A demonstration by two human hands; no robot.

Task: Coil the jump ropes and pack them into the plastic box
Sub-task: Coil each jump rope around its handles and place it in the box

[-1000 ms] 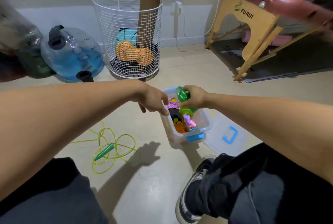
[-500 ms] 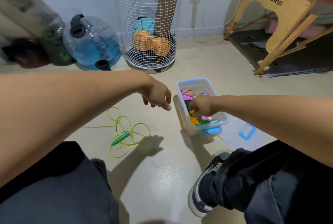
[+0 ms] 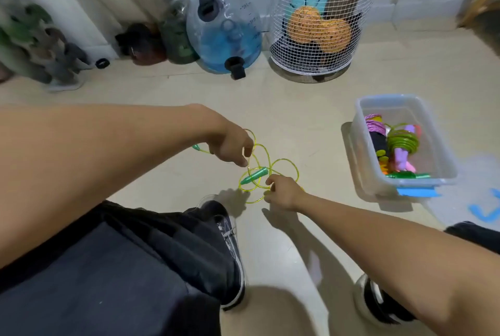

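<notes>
A loose yellow-green jump rope (image 3: 296, 172) lies tangled in loops on the floor in front of me. One green handle (image 3: 254, 175) sits in the middle of the loops; the other handle (image 3: 196, 147) peeks out behind my left wrist. My left hand (image 3: 230, 145) reaches down and pinches a loop at the tangle's top. My right hand (image 3: 282, 191) pinches the rope at the tangle's lower right edge. The clear plastic box (image 3: 389, 97) stands open to the right, holding several coiled ropes, among them a green coil (image 3: 403, 142) and a pink one (image 3: 374, 126).
The box's clear lid (image 3: 484, 200) with blue clips lies on the floor right of the box. A white wire basket (image 3: 316, 46) with balls and a blue water jug (image 3: 224, 35) stand along the wall behind. My knees and shoes (image 3: 230, 249) are close below the rope.
My right hand left the box, where the green coil now lies, and both hands moved left to the loose rope on the floor. The view swung left with them.
</notes>
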